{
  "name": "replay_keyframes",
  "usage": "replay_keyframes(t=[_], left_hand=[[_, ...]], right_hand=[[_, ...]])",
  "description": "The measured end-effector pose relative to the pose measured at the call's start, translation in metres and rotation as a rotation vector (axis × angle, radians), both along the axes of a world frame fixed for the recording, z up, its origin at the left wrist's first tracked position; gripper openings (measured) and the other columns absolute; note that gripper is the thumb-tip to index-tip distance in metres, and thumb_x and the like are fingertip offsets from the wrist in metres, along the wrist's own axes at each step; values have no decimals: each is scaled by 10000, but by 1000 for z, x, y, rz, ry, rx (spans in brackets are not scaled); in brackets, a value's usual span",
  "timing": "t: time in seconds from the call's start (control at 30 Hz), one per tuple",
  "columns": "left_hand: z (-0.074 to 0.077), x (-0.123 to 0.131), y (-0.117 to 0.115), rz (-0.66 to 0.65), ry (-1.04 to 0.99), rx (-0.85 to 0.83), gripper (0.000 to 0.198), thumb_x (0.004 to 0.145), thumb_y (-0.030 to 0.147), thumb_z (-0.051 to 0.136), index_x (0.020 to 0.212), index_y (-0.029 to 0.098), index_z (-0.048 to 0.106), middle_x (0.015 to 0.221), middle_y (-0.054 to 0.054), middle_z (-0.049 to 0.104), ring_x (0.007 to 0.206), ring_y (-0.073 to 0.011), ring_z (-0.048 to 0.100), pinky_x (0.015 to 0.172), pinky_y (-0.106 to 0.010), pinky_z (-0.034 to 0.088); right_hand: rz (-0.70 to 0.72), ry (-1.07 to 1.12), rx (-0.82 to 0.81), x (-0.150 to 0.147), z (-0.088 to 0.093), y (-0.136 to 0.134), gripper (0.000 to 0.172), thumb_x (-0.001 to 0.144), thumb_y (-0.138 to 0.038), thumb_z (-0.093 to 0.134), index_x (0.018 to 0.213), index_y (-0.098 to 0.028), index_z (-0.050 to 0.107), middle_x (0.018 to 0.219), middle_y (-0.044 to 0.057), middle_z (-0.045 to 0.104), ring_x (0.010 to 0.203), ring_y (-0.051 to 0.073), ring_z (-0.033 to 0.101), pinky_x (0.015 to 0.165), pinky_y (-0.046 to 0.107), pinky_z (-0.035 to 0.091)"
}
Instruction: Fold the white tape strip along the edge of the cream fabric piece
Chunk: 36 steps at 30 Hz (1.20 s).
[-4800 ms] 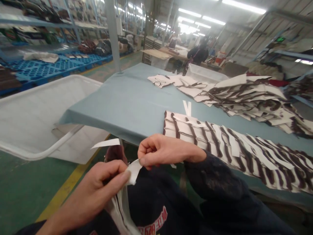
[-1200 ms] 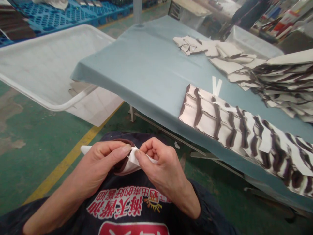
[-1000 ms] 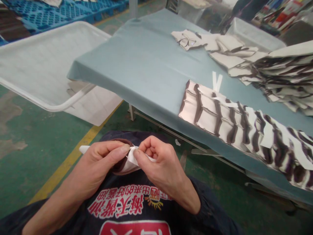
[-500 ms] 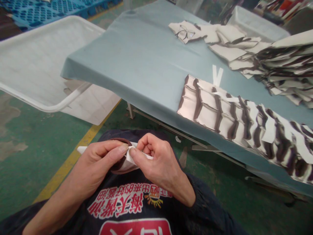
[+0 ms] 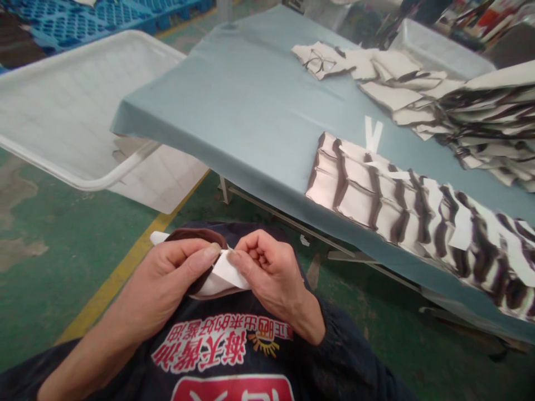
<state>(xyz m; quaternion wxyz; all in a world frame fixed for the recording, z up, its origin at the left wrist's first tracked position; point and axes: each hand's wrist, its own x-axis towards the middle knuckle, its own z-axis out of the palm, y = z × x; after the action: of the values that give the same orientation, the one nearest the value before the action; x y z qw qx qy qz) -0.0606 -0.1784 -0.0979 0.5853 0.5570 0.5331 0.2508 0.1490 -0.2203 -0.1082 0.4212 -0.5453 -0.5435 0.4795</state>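
Over my lap, my left hand [image 5: 171,278] is closed, thumb and fingers pinching a curved brown-and-white piece [image 5: 198,234] that looks like fabric. My right hand [image 5: 273,278] is closed opposite it, its thumb and forefinger gripping a white strip [image 5: 228,272] lying against the piece. The two thumb tips almost meet at the piece's edge. A white end pokes out on the far side of my left hand. My fingers hide much of the piece.
A blue-grey covered table [image 5: 234,111] stands ahead, bearing rows of brown-and-white pieces [image 5: 355,181], loose white strips [image 5: 373,133], a heaped pile [image 5: 418,100] and eyeglasses [image 5: 321,62]. To the left is a white plastic tub [image 5: 87,181]; a blue pallet [image 5: 83,25] lies behind it.
The piece has turned slightly in my hands, and more of its brown edge and the white strip shows. My right hand has shifted a little. The view has moved slightly.
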Motion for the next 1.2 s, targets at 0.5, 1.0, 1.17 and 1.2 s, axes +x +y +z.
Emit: replay_keyframes(t=[0.5, 1.0, 1.17, 1.2], left_hand=[[-1, -2, -3, -6, -53, -29, 490, 963, 693, 850, 798, 233, 890, 761, -29, 775, 679, -183, 631, 587, -214, 520], [19, 12, -3, -28, -77, 49, 315, 960, 451, 808, 762, 207, 826, 668, -3, 770, 571, -160, 683, 522, -184, 578], [26, 15, -4, -42, -59, 149, 313, 978, 393, 762, 736, 207, 835, 649, -1, 785, 548, -140, 694, 505, -146, 547], [28, 16, -5, -47, -47, 178, 329, 979, 386, 749, 713, 210, 826, 633, 2, 781, 533, -136, 691, 494, -139, 534]], right_hand=[[11, -149, 207, 2, -9, -3, 399, 1112, -612, 804, 981, -236, 800, 608, -87, 514, 535, 116, 440, 599, 272, 465], [-68, 98, 116, -7, -2, -5, 271, 1034, -382, 840, 862, -219, 709, 624, -108, 487, 528, 80, 403, 540, 246, 366], [-59, 145, 58, -6, 2, -6, 363, 1047, -480, 863, 850, -219, 706, 613, -103, 492, 522, 83, 393, 521, 243, 370], [-51, 144, 36, -5, 2, -6, 411, 1055, -538, 858, 848, -221, 700, 610, -101, 491, 520, 84, 386, 512, 242, 370]])
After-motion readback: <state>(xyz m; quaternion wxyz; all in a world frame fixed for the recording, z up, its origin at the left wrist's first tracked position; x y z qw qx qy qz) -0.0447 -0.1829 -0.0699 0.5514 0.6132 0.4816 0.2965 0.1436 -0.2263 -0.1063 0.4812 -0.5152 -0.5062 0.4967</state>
